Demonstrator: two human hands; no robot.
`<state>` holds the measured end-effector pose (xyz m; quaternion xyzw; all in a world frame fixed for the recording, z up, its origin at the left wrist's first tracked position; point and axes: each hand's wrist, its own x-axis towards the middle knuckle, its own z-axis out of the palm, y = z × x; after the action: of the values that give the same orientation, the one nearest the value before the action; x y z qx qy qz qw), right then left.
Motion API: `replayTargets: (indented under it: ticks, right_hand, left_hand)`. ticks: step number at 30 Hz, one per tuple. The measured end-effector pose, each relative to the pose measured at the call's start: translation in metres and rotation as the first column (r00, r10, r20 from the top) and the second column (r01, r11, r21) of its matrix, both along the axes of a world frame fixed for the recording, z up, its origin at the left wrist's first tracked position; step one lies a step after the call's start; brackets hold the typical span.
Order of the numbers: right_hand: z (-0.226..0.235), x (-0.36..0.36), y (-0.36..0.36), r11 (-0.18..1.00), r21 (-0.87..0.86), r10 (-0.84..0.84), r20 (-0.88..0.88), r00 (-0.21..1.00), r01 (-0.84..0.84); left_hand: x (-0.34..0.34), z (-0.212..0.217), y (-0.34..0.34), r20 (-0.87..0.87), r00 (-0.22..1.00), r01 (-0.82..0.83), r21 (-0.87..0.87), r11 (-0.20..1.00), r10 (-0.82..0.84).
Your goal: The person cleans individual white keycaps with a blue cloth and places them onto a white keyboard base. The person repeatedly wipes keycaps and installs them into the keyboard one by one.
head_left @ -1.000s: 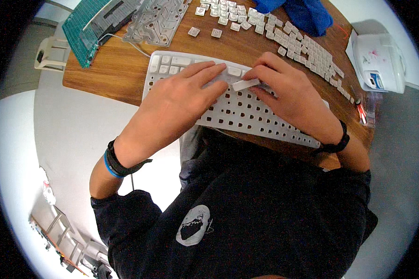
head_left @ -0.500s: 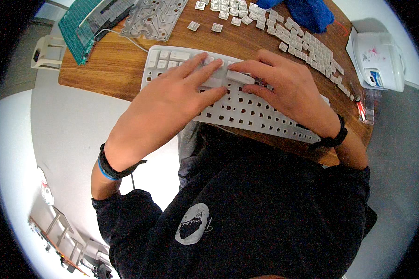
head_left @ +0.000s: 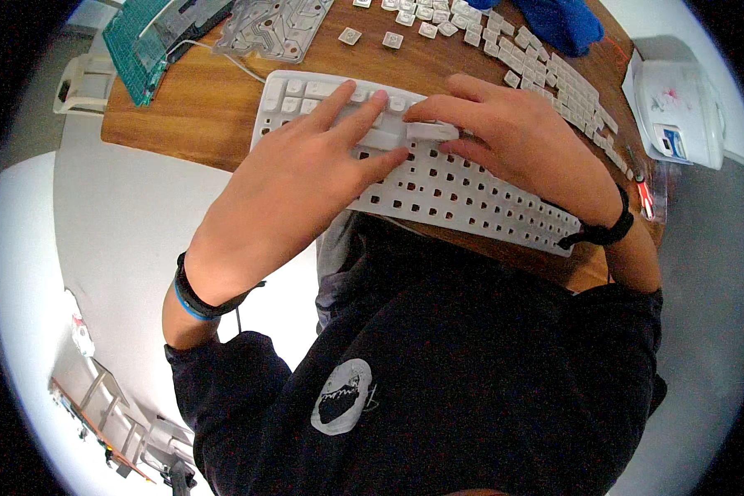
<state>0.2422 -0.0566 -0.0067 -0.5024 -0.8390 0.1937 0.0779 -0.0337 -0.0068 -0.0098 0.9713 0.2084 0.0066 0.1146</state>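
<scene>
A white keyboard frame [head_left: 471,197] rests at the table's front edge, most of its square sockets bare. White keycaps [head_left: 316,88] fill part of its far left side. My left hand [head_left: 289,178] lies across the left half with fingers stretched out and apart, the fingertips touching the keys. Between the thumb and fingers of my right hand [head_left: 529,136] is a long white keycap [head_left: 432,131], held at the frame's far middle. Whether that keycap is seated or raised, I cannot tell. Both hands cover part of the keyboard.
Loose white keycaps [head_left: 554,83] spread over the wooden table [head_left: 182,124] at the back and right. A clear circuit sheet [head_left: 277,29], a green cutting mat [head_left: 132,62] and blue cloth [head_left: 558,25] lie behind. At right are a white container [head_left: 678,99] and a red-handled tool [head_left: 645,198].
The long keycap in my right hand has turned from slanted to nearly level. My right hand has shifted slightly right in the picture; the left has kept its spread pose.
</scene>
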Motion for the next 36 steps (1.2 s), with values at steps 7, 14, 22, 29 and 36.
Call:
replayTargets:
  ticks: [7,14,22,29,36]
  right_hand:
    - [0.003,0.005,0.006,0.991,-0.118,0.049,-0.049,0.998,-0.054]
    - [0.001,0.003,0.006,0.989,-0.143,0.004,-0.133,0.991,-0.023]
    - [-0.003,-0.003,0.013,0.981,-0.186,0.032,-0.141,0.989,-0.058]
    - [-0.003,-0.004,0.007,0.994,-0.087,0.052,-0.135,0.989,-0.064]
    - [-0.001,-0.007,0.003,1.0,0.03,0.008,-0.07,0.998,-0.006]
  left_hand:
    - [-0.002,0.001,0.007,0.028,0.999,0.025,-0.028,0.999,-0.024]
    - [-0.001,-0.002,0.012,0.069,0.996,0.057,0.0,0.998,-0.057]
    - [0.001,-0.002,0.01,0.075,0.996,0.043,0.014,0.999,-0.044]
    - [0.002,0.001,0.009,0.051,0.998,0.023,0.016,1.0,-0.024]
    - [0.001,0.0,0.009,0.059,0.998,0.03,0.003,1.0,-0.03]
